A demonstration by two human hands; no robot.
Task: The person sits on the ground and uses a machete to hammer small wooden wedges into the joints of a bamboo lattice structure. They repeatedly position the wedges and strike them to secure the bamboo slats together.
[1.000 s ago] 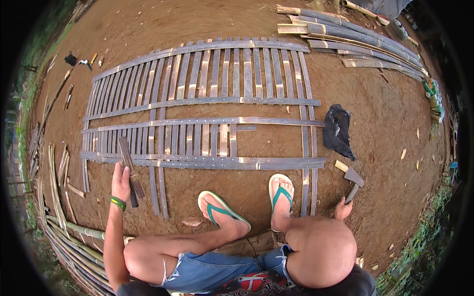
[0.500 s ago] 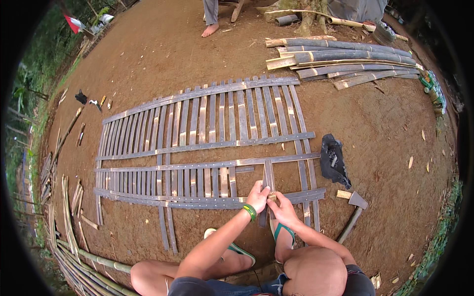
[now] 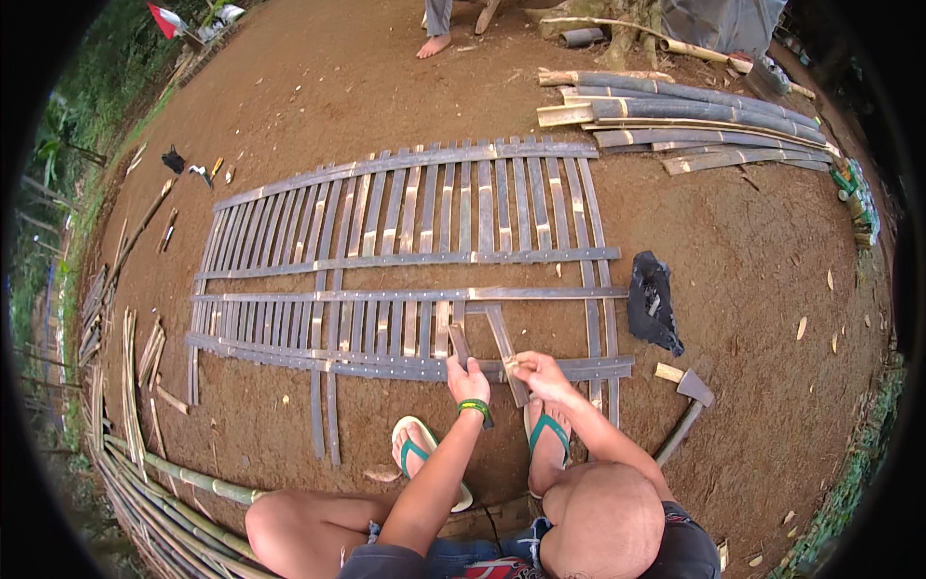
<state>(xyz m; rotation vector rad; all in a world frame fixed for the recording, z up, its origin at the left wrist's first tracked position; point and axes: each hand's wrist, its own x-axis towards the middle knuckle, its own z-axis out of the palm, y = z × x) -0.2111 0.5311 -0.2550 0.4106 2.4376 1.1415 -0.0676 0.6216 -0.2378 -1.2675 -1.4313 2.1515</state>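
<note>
- Bamboo slat (image 3: pixel 501 331): crosses the near rails of the bamboo frame (image 3: pixel 395 368), upper end toward 11 o'clock, lower end toward 5.
- Handling, my judgement from this remote view: light, stiff, fairly smooth, edges possibly splintery; sharp bending could split it. I would take hold by the long edges, near mid-length.
- Right hand (image 3: pixel 548 380): fingers narrowed to a pinch on that slat at a pale patch; how firmly, I cannot tell.
- Left hand (image 3: pixel 470 383): closed around a second slat (image 3: pixel 457 340), its tip toward 11 o'clock.
- Hatchet (image 3: pixel 693 388): on soil (image 3: pixel 762 376), roughly 3 o'clock from the right hand, untouched.
</note>
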